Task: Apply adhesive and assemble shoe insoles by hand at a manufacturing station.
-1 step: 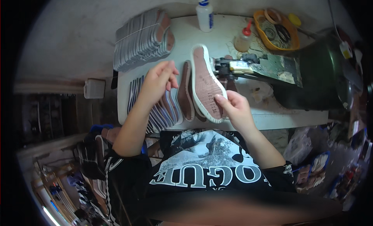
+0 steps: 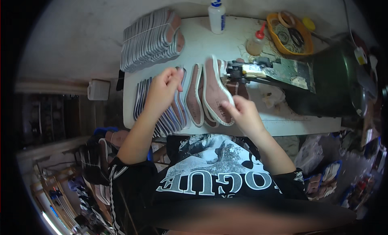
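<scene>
My right hand grips a reddish-brown shoe insole with a white rim near its lower end, thumb on top. The insole is tilted, its far end close to the black clamp-like head of a machine. Just to its left lies another white-rimmed insole on the table. My left hand hovers over the row of insoles with its fingers curled in toward the thumb. Its fingertips are slightly blurred, and whatever they hold, if anything, is hidden. Beneath that hand, a row of overlapping insoles stretches along the table's left side.
Tied stacks of grey-edged insoles stand at the back left of the white table. Farther back are a white bottle with a blue cap, a red-nozzled glue bottle and an orange basket. A dark green machine body fills the right.
The insole in my right hand has tilted and its far end has moved lower and slightly right. My left hand has shifted a little, its fingers more curled in. The insole beside it now shows more fully.
</scene>
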Demonstrator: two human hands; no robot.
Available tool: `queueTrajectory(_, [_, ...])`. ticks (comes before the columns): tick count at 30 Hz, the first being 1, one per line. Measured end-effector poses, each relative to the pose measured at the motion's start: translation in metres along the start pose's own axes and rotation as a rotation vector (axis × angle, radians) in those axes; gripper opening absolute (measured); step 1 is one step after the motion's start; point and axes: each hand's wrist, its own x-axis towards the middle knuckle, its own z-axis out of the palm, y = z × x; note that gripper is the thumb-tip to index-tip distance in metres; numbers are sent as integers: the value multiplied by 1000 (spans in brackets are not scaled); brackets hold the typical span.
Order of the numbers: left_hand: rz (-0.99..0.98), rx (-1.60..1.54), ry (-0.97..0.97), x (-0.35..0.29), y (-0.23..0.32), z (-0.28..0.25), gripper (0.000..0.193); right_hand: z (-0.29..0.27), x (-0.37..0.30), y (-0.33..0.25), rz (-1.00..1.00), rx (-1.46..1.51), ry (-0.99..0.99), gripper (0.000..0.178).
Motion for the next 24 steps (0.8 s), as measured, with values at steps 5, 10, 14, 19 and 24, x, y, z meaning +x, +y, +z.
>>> queueTrajectory(5, [247, 783, 161, -63, -68, 18, 34, -3, -8, -43, -75, -582, -47, 38])
queueTrajectory(10, [323, 707, 377, -52, -77, 25, 29, 85, 28, -13, -389, -385, -272, 41])
queueTrajectory(14, [273, 671, 370, -58, -81, 13, 14, 128, 40, 1, 321, 458, -524, 41])
queueTrajectory(19, [334, 561, 371, -63, -91, 5, 15, 134, 39, -18, -258, -394, -367, 21])
queueTrajectory(24, [357, 546, 387, -61, -90, 6, 17, 123, 44, -35, -450, -617, -224, 19])
